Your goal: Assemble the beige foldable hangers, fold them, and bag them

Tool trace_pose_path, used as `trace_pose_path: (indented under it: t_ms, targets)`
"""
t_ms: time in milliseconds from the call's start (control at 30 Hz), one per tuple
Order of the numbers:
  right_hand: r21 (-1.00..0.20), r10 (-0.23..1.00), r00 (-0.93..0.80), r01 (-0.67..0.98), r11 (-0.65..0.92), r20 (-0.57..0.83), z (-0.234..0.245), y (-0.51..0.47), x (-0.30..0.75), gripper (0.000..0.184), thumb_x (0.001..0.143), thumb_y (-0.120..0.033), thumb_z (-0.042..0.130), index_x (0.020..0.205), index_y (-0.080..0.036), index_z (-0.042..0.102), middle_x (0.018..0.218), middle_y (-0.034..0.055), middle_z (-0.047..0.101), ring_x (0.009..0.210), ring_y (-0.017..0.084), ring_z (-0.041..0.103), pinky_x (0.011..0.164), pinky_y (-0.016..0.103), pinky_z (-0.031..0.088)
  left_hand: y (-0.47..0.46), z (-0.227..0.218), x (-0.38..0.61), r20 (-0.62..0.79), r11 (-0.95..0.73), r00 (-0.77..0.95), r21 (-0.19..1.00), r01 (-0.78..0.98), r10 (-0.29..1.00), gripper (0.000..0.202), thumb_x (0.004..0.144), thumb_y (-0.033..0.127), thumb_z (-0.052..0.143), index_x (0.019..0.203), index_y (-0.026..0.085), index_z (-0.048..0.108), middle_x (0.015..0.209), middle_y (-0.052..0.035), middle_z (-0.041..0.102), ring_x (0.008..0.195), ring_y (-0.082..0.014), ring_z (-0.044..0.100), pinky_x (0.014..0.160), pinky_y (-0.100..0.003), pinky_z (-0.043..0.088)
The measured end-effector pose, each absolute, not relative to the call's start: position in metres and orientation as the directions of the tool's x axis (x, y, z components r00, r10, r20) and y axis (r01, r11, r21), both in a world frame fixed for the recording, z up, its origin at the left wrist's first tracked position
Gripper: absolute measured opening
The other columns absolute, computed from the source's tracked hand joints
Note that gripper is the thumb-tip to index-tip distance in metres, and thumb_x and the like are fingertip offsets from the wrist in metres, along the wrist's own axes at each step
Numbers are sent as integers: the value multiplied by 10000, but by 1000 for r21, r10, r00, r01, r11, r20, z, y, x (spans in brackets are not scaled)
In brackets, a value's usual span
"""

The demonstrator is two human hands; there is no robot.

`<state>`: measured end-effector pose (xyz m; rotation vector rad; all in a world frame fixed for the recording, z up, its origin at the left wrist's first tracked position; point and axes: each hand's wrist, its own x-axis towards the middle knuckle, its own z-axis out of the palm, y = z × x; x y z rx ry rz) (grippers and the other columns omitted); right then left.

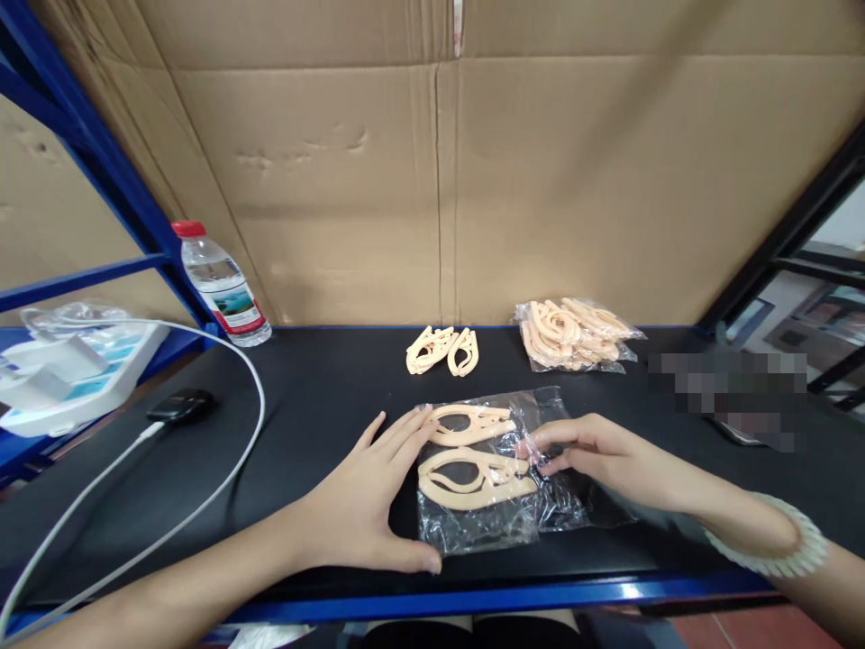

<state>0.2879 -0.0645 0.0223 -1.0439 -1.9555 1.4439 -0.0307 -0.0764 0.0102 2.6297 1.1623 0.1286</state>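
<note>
A clear plastic bag (477, 532) lies flat on the black table, its open-looking end to the right. Inside it are two peach-coloured folded travel hangers, the upper hanger (466, 425) and the lower hanger (473, 491), side by side. My left hand (365, 500) is spread open at the bag's left side, fingertips on its upper left corner and thumb by its lower left. My right hand (581, 451) has thumb and fingers pinched on the plastic at the right of the hangers.
Loose folded hangers (442, 350) lie at the back centre. Bagged hangers (574, 333) are piled at back right. A water bottle (226, 288) stands at back left. A white cable (260, 397) runs across the left from a black device (181, 406); a power strip (74, 388) is beyond.
</note>
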Motion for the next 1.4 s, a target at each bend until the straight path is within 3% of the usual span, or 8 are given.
trace_pose_path:
  t_ms: [167,367,500,567,633,867,1167,1400]
  targets:
    - [-728,695,-697,382,569,177,20,-66,282,444,848,-73,416,1169,-243,672,1175,56,678,1044,183,635,907,335,517,-75,11,-29,-44,-649,683,272,710,729,1193,667,823,544,1543,197,29,1608,-161,65,1467,-365,89,1156,-628,39]
    - [-736,752,-654,467,490,85,26,-57,283,460,767,-11,380,1043,-188,702,965,47,736,851,154,688,764,281,559,-75,16,-30,-94,-654,691,252,713,717,1156,707,800,526,1542,214,-18,1606,-153,28,1469,-361,54,1146,-638,27]
    - [-394,823,-489,723,567,289,49,-26,295,320,753,-31,407,784,-180,688,745,39,707,693,175,659,710,330,538,-74,21,-32,-100,-643,681,252,723,726,1135,718,744,581,1543,218,7,1606,-158,53,1468,-366,75,1144,-643,44]
    - [-238,761,-472,757,608,444,59,1,293,324,799,-51,411,916,-175,686,879,69,720,815,209,662,791,374,522,-74,22,-33,-65,-636,674,275,721,736,1079,738,697,604,1544,241,51,1610,-145,74,1466,-372,93,1145,-643,76]
    - [-155,683,-591,697,700,429,63,32,283,391,821,-35,405,1089,-166,658,1091,98,697,1013,233,627,926,407,474,-73,22,-33,-27,-626,662,300,720,749,1013,771,651,607,1541,257,79,1614,-135,85,1466,-370,106,1148,-638,106]
    - [-193,615,-772,587,786,159,41,122,225,522,802,0,504,1303,-140,552,1200,137,652,1106,251,585,957,381,453,-69,16,-35,76,-620,635,334,711,769,875,848,534,586,1531,254,117,1593,-149,208,1452,-355,203,1147,-631,150]
    - [-244,709,-702,679,693,60,30,122,244,220,933,-318,566,1056,-149,632,1049,64,662,918,187,630,841,395,500,-67,11,-38,91,-631,643,341,697,760,763,902,499,513,1517,251,136,1581,-137,252,1444,-336,234,1154,-620,159]
    - [-326,682,-730,657,680,-49,34,109,252,142,808,-250,662,882,-148,727,840,44,699,753,171,593,690,279,448,-67,15,-34,68,-600,618,345,722,783,699,927,499,467,1501,226,175,1569,-147,276,1441,-325,246,1157,-605,183]
